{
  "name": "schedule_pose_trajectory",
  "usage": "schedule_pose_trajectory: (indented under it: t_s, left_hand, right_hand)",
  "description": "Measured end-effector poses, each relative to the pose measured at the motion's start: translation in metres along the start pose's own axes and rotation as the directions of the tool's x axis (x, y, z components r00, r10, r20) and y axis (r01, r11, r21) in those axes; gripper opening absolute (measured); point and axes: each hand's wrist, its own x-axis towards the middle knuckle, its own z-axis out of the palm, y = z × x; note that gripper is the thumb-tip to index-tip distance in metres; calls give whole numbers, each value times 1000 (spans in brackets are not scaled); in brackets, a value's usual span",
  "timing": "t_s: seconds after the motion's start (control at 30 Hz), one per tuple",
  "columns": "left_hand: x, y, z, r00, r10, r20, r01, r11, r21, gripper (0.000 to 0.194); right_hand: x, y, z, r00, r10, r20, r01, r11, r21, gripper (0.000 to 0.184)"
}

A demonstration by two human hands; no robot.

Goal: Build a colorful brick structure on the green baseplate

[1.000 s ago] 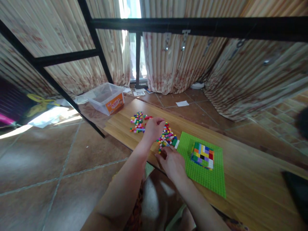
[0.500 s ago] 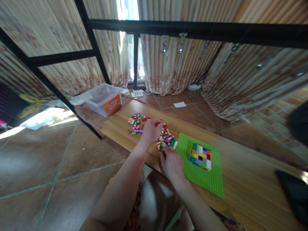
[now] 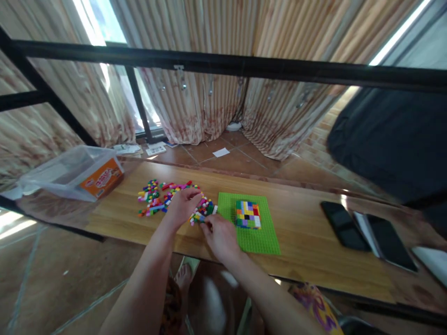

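Small colourful toy building bricks (image 3: 152, 208) lie in a loose heap on the wooden table (image 3: 303, 253). Over the heap's right part is my left hand (image 3: 182, 207), its thumb and fingers bent together; anything between the fingertips is too small to make out. My right hand (image 3: 222, 236) rests low at the heap's near right edge, fingers closed in a pinch, and what it grips is hidden. Just right of it lies a green baseplate (image 3: 258, 242), bearing a low rectangular block built of multicoloured bricks (image 3: 247, 215).
A clear plastic box (image 3: 66, 163) with an orange label stands at the table's left end. Dark phone-like devices (image 3: 344, 225) lie to the right. A black metal bar (image 3: 216, 63) crosses in front of the curtains (image 3: 195, 107). Paper (image 3: 221, 152) lies on the floor behind.
My view has swung to the right, so the table's right side with the dark devices now shows. Both hands stay at the brick heap in nearly the same pose.
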Motion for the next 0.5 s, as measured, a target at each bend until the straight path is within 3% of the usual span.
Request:
schedule_pose_trajectory:
  t_s: [0.13,0.27,0.37,0.5]
  left_hand:
    - [-2,6,13,998,-1,62,2,1000,-17,25]
    - [-5,17,31,992,14,123,-13,1000,-8,24]
    - [-7,24,48,984,39,173,-41,999,10,25]
    - [-7,31,69,980,20,196,-31,998,53,24]
  right_hand:
    - [1,21,-36,988,63,-141,-51,995,87,15]
    - [-8,74,-88,927,289,-241,-226,939,259,23]
    - [-19,116,-110,873,439,-212,-381,886,264,25]
    - [-33,146,-103,866,495,-75,-458,844,277,29]
